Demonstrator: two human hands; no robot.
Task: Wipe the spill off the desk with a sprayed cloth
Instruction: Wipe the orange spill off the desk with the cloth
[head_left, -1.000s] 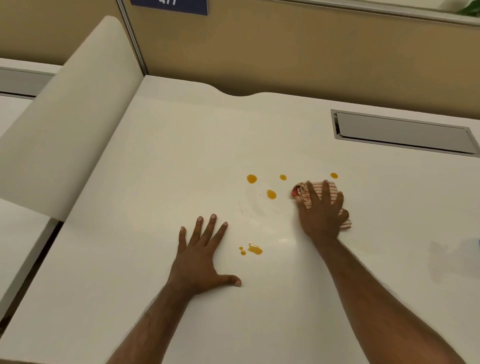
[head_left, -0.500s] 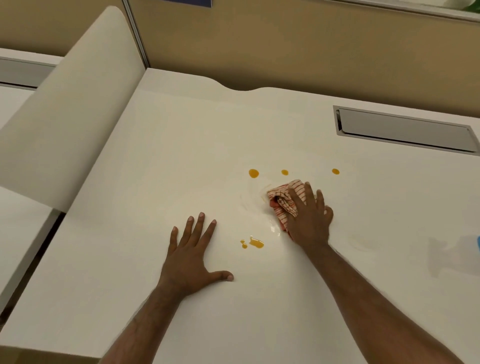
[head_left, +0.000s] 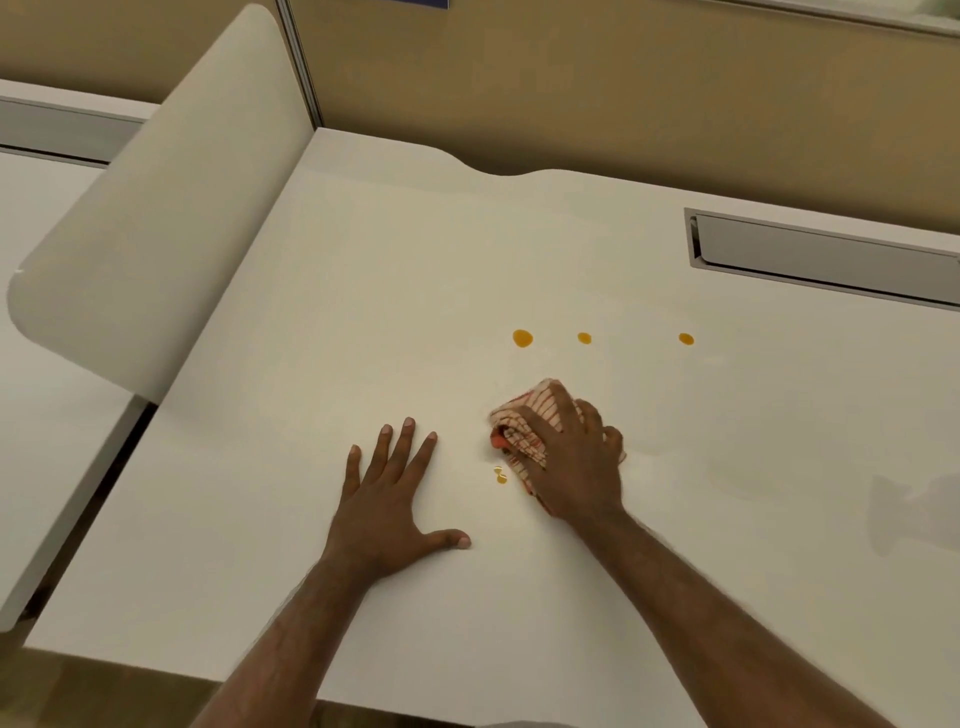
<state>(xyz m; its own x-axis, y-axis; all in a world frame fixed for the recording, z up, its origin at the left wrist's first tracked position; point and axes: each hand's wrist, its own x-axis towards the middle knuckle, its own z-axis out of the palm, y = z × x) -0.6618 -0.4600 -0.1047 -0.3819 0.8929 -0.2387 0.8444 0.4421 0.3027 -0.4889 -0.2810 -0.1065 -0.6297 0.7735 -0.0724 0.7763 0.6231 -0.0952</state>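
Observation:
On the white desk (head_left: 363, 312) my right hand (head_left: 576, 462) presses a bunched red-and-cream striped cloth (head_left: 524, 423) flat against the surface. Three orange drops lie in a row beyond it: a larger drop (head_left: 522, 338), a small drop (head_left: 584, 338) and a right-hand drop (head_left: 686, 339). A tiny orange smear (head_left: 500, 475) sits just left of the cloth's near edge. My left hand (head_left: 387, 504) lies flat on the desk with its fingers spread, holding nothing, a short way left of the cloth.
A grey recessed cable tray (head_left: 826, 257) is set into the desk at the back right. A curved white side divider (head_left: 156, 208) rises along the left edge. Beige partition panels (head_left: 623, 78) close off the back. A faint grey shadow (head_left: 914, 509) lies at the right edge.
My right hand has dragged the cloth leftward and toward me, over the middle drop and most of the near smear, which no longer show. My left hand has stayed flat.

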